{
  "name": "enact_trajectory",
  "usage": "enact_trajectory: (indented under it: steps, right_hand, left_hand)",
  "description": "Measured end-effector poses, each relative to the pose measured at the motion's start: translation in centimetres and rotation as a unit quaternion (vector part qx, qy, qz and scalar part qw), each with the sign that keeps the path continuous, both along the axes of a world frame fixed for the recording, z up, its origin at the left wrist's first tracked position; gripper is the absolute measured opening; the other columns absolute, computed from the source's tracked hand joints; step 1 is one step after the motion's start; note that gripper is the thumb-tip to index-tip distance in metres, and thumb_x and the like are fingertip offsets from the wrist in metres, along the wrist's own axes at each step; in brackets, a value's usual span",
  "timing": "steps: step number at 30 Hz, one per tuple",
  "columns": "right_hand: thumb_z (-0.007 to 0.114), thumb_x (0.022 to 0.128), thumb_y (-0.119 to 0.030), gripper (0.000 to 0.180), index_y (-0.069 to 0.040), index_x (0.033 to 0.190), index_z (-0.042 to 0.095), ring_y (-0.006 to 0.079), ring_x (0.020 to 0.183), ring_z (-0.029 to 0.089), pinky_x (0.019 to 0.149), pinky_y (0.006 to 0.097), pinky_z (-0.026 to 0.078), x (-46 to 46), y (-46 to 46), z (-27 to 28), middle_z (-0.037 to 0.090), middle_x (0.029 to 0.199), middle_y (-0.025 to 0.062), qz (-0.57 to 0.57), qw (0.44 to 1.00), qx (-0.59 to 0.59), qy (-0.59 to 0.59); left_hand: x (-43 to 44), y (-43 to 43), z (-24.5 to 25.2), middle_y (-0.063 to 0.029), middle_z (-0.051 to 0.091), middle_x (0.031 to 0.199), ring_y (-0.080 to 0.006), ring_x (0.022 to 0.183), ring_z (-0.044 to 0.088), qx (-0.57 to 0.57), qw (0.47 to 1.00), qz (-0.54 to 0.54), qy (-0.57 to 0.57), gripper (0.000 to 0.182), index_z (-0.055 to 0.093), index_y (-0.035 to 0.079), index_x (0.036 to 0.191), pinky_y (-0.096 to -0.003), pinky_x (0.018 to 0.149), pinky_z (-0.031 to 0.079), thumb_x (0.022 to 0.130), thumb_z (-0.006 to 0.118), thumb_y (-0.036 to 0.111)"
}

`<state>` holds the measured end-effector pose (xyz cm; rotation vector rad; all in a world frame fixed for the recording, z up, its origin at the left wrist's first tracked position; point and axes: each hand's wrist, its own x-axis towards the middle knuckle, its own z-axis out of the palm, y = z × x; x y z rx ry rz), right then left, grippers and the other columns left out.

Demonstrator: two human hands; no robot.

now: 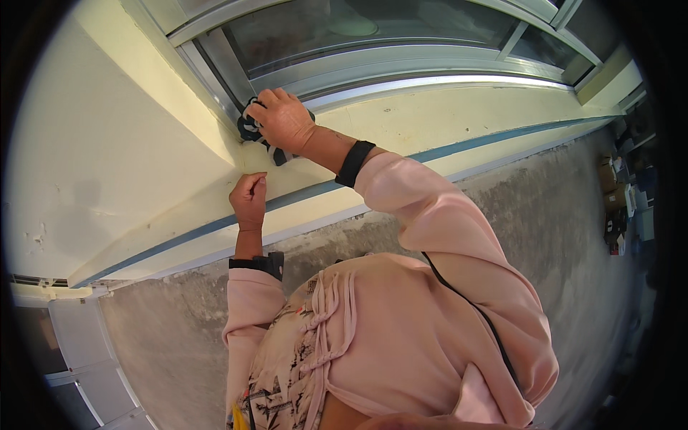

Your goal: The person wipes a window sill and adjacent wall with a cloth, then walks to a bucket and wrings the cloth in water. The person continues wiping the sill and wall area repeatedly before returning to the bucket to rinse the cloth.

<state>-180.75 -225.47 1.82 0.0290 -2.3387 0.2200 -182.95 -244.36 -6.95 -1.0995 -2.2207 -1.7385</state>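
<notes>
My right hand [285,119] presses a bunched dark and light striped cloth [249,126] into the lower left corner of an aluminum window frame [215,70]. Part of the cloth hangs below the palm onto the cream window sill [387,118]. Lower and a little to the left, my left hand [249,200] is curled into a fist over the sill, with nothing seen in it. Its fingertips are folded out of sight. A dark band sits at each wrist.
A cream wall [118,140] stands close at the left of the window. A blue stripe [478,141] runs along the sill's front edge. Below lies a grey concrete floor [161,333]. Cardboard boxes [613,199] are stacked at the far right, and pale panels [80,333] stand lower left.
</notes>
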Motion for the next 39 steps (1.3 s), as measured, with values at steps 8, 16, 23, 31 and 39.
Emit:
enact_trajectory:
  steps: [8, 16, 23, 31, 39]
  right_hand:
    - [0.059, 0.079, -0.022, 0.021, -0.010, 0.091, 0.072, 0.0325, 0.104, 0.047, 0.081, 0.0441, 0.040, -2.7, -2.3, -2.9, 0.054, 0.110, 0.0121, -0.042, 0.954, 0.280, -0.098]
    - [0.059, 0.082, -0.025, 0.030, -0.007, 0.103, 0.068, 0.0320, 0.100, 0.050, 0.072, 0.0451, 0.044, -1.8, -1.3, -1.5, 0.054, 0.111, 0.0122, -0.097, 0.880, 0.439, -0.155]
    - [0.065, 0.077, -0.025, 0.031, -0.005, 0.100, 0.069, 0.0323, 0.096, 0.053, 0.070, 0.0446, 0.049, -2.2, -3.3, -0.1, 0.054, 0.107, 0.0158, -0.178, 0.878, 0.301, -0.327]
    - [0.065, 0.076, -0.020, 0.022, -0.005, 0.092, 0.068, 0.0271, 0.093, 0.054, 0.071, 0.0358, 0.049, -3.0, -2.7, -1.0, 0.054, 0.098, 0.0098, -0.058, 0.917, 0.301, -0.254]
    - [0.064, 0.074, -0.018, 0.018, -0.006, 0.087, 0.069, 0.0267, 0.087, 0.054, 0.065, 0.0358, 0.046, 0.1, 0.5, 0.0, 0.054, 0.091, 0.0084, -0.140, 0.876, 0.390, -0.247]
  left_hand:
    - [0.3, 0.1, 0.1, -0.0052, 0.057, 0.069, -0.0119, 0.059, 0.051, -0.016, 1.000, -0.007, 0.019, 0.009, 0.067, 0.001, 0.087, -0.0240, 0.056, 0.041, 0.081, 0.060, 0.000]
    - [0.4, 0.2, 0.6, -0.0076, 0.058, 0.070, -0.0144, 0.060, 0.054, -0.004, 0.999, -0.023, 0.025, 0.010, 0.067, 0.001, 0.087, -0.0252, 0.058, 0.044, 0.080, 0.060, -0.002]
    - [0.2, -0.2, 0.3, -0.0043, 0.057, 0.071, -0.0106, 0.063, 0.052, 0.001, 0.999, -0.037, -0.007, 0.009, 0.066, 0.000, 0.087, -0.0234, 0.060, 0.043, 0.082, 0.060, 0.000]
    - [0.0, 0.1, 0.0, -0.0049, 0.059, 0.072, -0.0100, 0.062, 0.052, -0.003, 0.999, -0.032, 0.031, 0.008, 0.066, 0.000, 0.087, -0.0229, 0.060, 0.042, 0.081, 0.060, 0.000]
    - [-0.1, -0.1, 0.2, -0.0057, 0.059, 0.072, -0.0110, 0.062, 0.053, -0.001, 0.999, -0.045, 0.023, 0.008, 0.066, 0.000, 0.086, -0.0233, 0.060, 0.043, 0.081, 0.060, 0.001]
